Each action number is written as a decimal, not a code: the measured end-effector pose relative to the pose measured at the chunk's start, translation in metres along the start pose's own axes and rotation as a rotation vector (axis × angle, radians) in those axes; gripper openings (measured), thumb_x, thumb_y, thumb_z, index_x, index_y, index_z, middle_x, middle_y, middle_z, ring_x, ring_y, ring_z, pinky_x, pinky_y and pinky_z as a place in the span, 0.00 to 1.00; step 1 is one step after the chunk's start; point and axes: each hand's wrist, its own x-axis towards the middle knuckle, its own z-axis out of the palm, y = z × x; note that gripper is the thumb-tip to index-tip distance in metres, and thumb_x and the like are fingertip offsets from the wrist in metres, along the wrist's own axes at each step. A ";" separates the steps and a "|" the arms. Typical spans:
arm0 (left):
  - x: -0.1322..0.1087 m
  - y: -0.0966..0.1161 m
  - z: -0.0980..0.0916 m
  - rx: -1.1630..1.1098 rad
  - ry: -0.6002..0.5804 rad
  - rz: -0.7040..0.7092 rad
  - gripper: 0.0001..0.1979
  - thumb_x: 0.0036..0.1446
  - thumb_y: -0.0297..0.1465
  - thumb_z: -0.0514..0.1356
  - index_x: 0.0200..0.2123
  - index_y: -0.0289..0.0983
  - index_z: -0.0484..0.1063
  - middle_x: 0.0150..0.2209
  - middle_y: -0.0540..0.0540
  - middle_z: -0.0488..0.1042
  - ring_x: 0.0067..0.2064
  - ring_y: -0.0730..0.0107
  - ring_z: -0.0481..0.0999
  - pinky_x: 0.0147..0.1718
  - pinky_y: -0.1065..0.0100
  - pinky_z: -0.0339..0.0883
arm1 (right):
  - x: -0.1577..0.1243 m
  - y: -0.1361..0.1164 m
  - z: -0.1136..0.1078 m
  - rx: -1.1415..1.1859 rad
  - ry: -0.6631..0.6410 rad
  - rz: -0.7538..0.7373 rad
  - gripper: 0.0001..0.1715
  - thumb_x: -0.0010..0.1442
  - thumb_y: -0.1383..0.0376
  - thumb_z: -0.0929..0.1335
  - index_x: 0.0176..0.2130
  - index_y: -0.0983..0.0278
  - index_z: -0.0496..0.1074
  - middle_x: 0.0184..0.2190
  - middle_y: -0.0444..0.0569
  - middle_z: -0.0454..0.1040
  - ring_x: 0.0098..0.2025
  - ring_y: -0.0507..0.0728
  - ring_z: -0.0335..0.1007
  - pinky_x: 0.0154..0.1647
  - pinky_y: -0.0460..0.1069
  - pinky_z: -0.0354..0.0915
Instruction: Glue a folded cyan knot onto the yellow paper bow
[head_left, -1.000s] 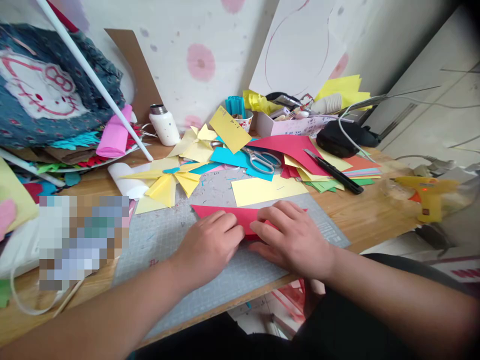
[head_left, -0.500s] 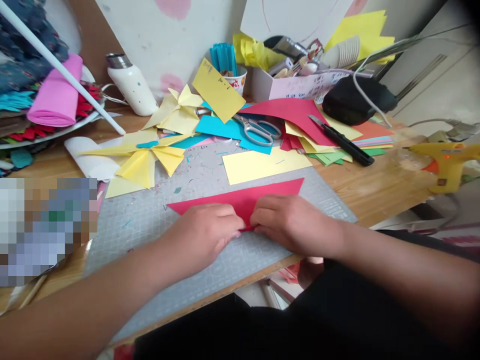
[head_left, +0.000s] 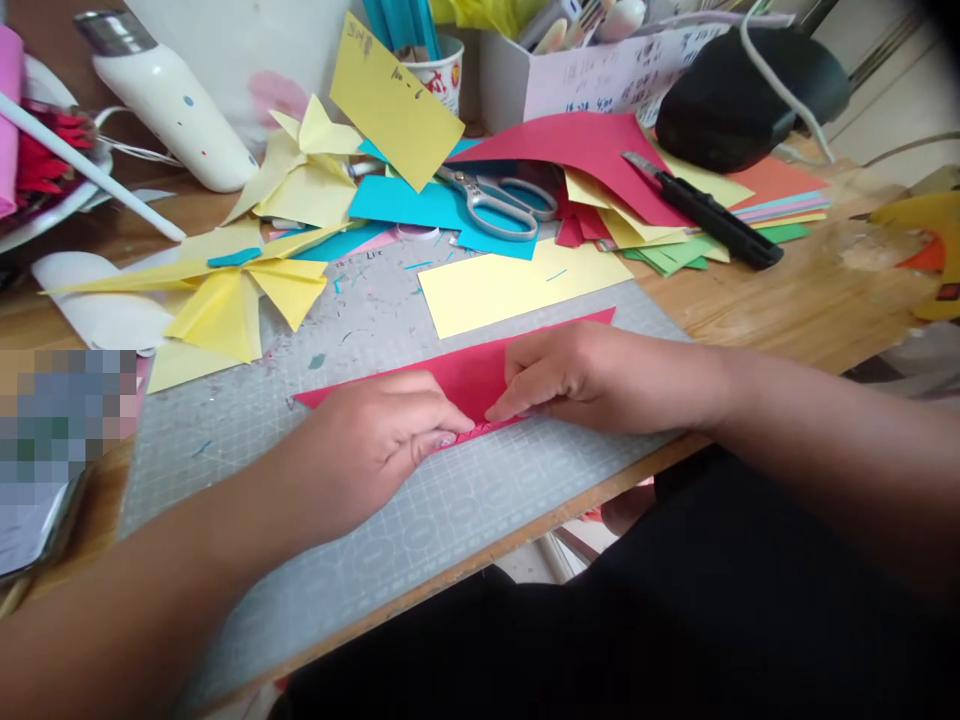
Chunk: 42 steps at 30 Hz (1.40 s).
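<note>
A: Where to look for the folded red paper [head_left: 459,378]?

B: Flat on the grey cutting mat [head_left: 450,510], near the front edge of the bench [head_left: 787,320]. Just below a yellow strip [head_left: 517,285], partly hidden under both hands.

A: And the left hand [head_left: 375,445]?

B: Curled, fingertips bearing down on the near point of the paper. Much the same with the right hand [head_left: 592,375]: fingers drawn together, tips pinning the paper right beside the left ones. Thumbs over or under the sheet: cannot tell.

A: How far along, judging by that?

B: Partway, by the look of it. Already folded into a long flat triangle, long edge away from the body. Seems to be at a small crease on the near tip, pressed but not yet let go. Far fewer folds than in the yellow folded figure [head_left: 232,300] lying to the left.

A: Any tools in use?

B: None touched. Scissors [head_left: 499,200] and a black utility knife [head_left: 712,215] well apart at the back, among loose coloured sheets [head_left: 420,200].
</note>
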 end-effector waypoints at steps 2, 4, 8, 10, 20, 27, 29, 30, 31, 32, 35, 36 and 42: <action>0.001 0.000 0.000 0.001 -0.014 0.005 0.11 0.61 0.24 0.54 0.40 0.40 0.75 0.36 0.53 0.76 0.39 0.75 0.74 0.38 0.75 0.65 | 0.001 0.000 -0.002 -0.004 -0.020 0.000 0.16 0.63 0.73 0.63 0.42 0.62 0.78 0.33 0.47 0.74 0.34 0.50 0.68 0.34 0.45 0.61; 0.001 -0.001 0.000 0.001 -0.027 0.006 0.11 0.62 0.25 0.54 0.40 0.40 0.75 0.37 0.53 0.75 0.39 0.76 0.74 0.39 0.75 0.65 | 0.001 -0.001 -0.003 -0.010 -0.034 0.008 0.16 0.63 0.73 0.63 0.42 0.62 0.78 0.33 0.46 0.74 0.34 0.50 0.67 0.34 0.45 0.60; 0.000 -0.001 0.001 0.004 -0.029 0.014 0.12 0.62 0.23 0.54 0.42 0.41 0.75 0.38 0.53 0.74 0.39 0.77 0.73 0.39 0.76 0.65 | 0.001 -0.003 -0.003 -0.026 -0.068 0.023 0.17 0.62 0.74 0.62 0.43 0.62 0.78 0.33 0.46 0.73 0.33 0.50 0.67 0.32 0.45 0.59; -0.001 -0.001 0.001 0.009 -0.013 0.027 0.13 0.61 0.22 0.54 0.42 0.40 0.76 0.37 0.52 0.74 0.38 0.77 0.73 0.37 0.77 0.64 | 0.001 -0.004 -0.003 -0.038 -0.080 0.025 0.18 0.62 0.75 0.62 0.43 0.62 0.78 0.32 0.46 0.73 0.32 0.50 0.66 0.31 0.44 0.58; 0.001 0.006 -0.002 0.041 -0.064 0.020 0.15 0.64 0.28 0.50 0.38 0.35 0.77 0.33 0.47 0.72 0.33 0.72 0.72 0.30 0.71 0.64 | 0.003 -0.017 -0.004 -0.177 -0.178 0.103 0.17 0.59 0.79 0.63 0.40 0.65 0.77 0.30 0.46 0.66 0.28 0.49 0.57 0.27 0.46 0.49; 0.001 0.007 -0.003 0.086 -0.118 0.041 0.18 0.66 0.31 0.47 0.33 0.36 0.75 0.32 0.47 0.71 0.32 0.72 0.70 0.29 0.70 0.62 | 0.002 -0.018 -0.004 -0.190 -0.200 0.094 0.13 0.61 0.76 0.63 0.36 0.66 0.76 0.30 0.46 0.64 0.27 0.49 0.53 0.25 0.46 0.46; 0.000 0.007 -0.003 0.106 -0.125 0.048 0.18 0.66 0.31 0.46 0.32 0.36 0.75 0.31 0.47 0.70 0.32 0.72 0.70 0.29 0.70 0.61 | 0.002 -0.017 -0.005 -0.189 -0.198 0.077 0.12 0.62 0.74 0.62 0.35 0.66 0.75 0.29 0.46 0.63 0.26 0.49 0.53 0.25 0.46 0.47; -0.001 0.007 -0.003 0.114 -0.129 0.054 0.18 0.66 0.31 0.46 0.32 0.36 0.74 0.32 0.48 0.70 0.32 0.72 0.69 0.30 0.69 0.61 | 0.001 -0.017 -0.004 -0.193 -0.196 0.071 0.13 0.63 0.74 0.62 0.35 0.67 0.75 0.29 0.46 0.63 0.27 0.49 0.53 0.25 0.46 0.47; -0.001 0.006 -0.003 0.122 -0.136 0.064 0.17 0.66 0.31 0.46 0.33 0.36 0.74 0.32 0.48 0.70 0.33 0.71 0.69 0.31 0.69 0.61 | 0.001 -0.017 -0.004 -0.199 -0.193 0.064 0.13 0.63 0.73 0.61 0.34 0.67 0.75 0.29 0.47 0.63 0.27 0.50 0.53 0.26 0.46 0.47; -0.002 0.006 -0.002 0.133 -0.142 0.070 0.16 0.66 0.30 0.46 0.33 0.37 0.73 0.32 0.48 0.69 0.33 0.71 0.69 0.32 0.69 0.60 | 0.001 -0.017 -0.003 -0.207 -0.188 0.058 0.14 0.63 0.73 0.61 0.34 0.67 0.74 0.29 0.47 0.63 0.27 0.50 0.53 0.26 0.46 0.48; -0.003 0.003 -0.002 0.162 -0.145 0.079 0.14 0.66 0.28 0.48 0.34 0.37 0.72 0.33 0.49 0.68 0.34 0.71 0.68 0.33 0.69 0.59 | -0.002 -0.018 0.000 -0.244 -0.182 0.063 0.14 0.64 0.72 0.60 0.40 0.67 0.75 0.31 0.49 0.64 0.30 0.52 0.56 0.28 0.46 0.51; -0.003 0.002 -0.002 0.170 -0.139 0.079 0.14 0.65 0.28 0.48 0.34 0.38 0.73 0.33 0.49 0.68 0.35 0.71 0.67 0.33 0.69 0.59 | -0.004 -0.018 0.001 -0.255 -0.172 0.064 0.15 0.64 0.70 0.60 0.42 0.67 0.75 0.32 0.49 0.65 0.31 0.52 0.57 0.29 0.47 0.52; 0.000 -0.008 -0.004 0.170 -0.115 0.101 0.10 0.64 0.30 0.52 0.40 0.42 0.73 0.35 0.49 0.69 0.38 0.68 0.67 0.38 0.66 0.59 | -0.013 -0.009 0.007 -0.225 -0.060 0.028 0.20 0.65 0.69 0.59 0.52 0.63 0.72 0.36 0.51 0.68 0.34 0.54 0.62 0.34 0.47 0.58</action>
